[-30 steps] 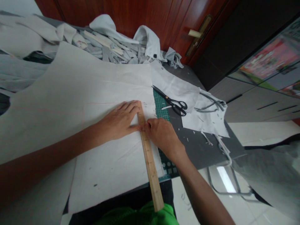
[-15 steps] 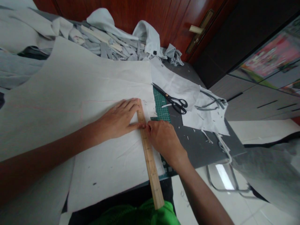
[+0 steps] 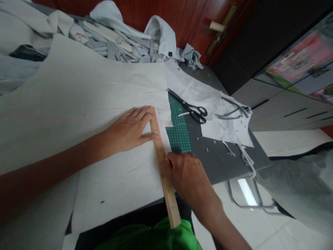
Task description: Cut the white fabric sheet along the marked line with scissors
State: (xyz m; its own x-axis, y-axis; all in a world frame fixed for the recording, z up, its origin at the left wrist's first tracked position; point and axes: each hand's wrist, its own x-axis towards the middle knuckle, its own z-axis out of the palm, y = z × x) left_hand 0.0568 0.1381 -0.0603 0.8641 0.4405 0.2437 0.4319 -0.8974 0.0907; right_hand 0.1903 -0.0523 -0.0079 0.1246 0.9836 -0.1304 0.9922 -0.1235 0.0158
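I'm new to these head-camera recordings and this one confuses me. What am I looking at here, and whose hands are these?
This picture comes from a camera worn on a person's head, looking forward and down, so these are that person's own bare hands. The left hand lies flat on a large white cloth, its thumb touching a wooden ruler. The right hand rests on the ruler's lower part. Beyond them lie a green cutting mat, black-handled scissors and a heap of cloth strips.

Black-handled scissors (image 3: 191, 111) lie flat — fabric strips (image 3: 117, 48) heap below a wooden door (image 3: 182, 21).
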